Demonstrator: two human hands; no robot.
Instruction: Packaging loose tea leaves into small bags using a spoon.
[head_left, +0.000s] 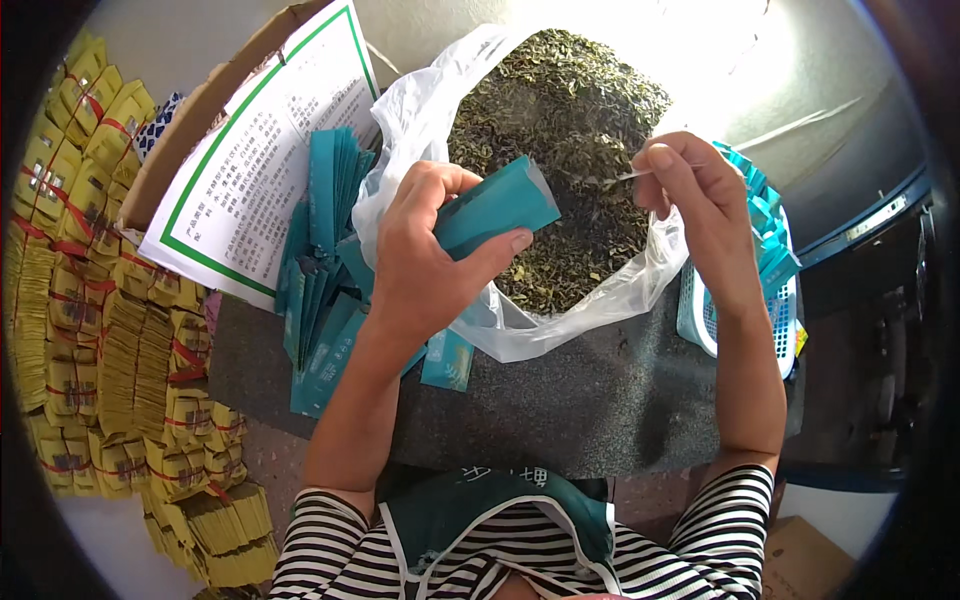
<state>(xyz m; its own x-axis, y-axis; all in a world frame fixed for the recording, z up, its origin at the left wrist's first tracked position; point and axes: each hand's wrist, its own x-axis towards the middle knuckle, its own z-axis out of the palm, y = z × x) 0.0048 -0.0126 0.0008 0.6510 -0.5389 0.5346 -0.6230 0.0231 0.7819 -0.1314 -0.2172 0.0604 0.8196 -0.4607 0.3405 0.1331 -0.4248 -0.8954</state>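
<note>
My left hand (420, 262) grips a teal packet (501, 208), its pale mouth end tilted up to the right, over a clear plastic bag (517, 343) of dried tea leaves (559, 82). Above the right part of the leaves, my right hand (694, 195) pinches a thin, pale item (627, 177) between thumb and fingers. Its tip points towards the packet; what it is cannot be made out. Flat teal packets (330, 191) stand and lie in a heap behind my left wrist. One single teal packet (448, 361) rests on the dark tabletop (525, 420).
A white and light blue plastic basket (697, 319) with teal packets (769, 225) stands at right. At left, a printed sheet (262, 165) leans against a cardboard box (191, 142). Stacked yellow packets (135, 352) in red ties fill the far left. Another carton (806, 559) sits lower right.
</note>
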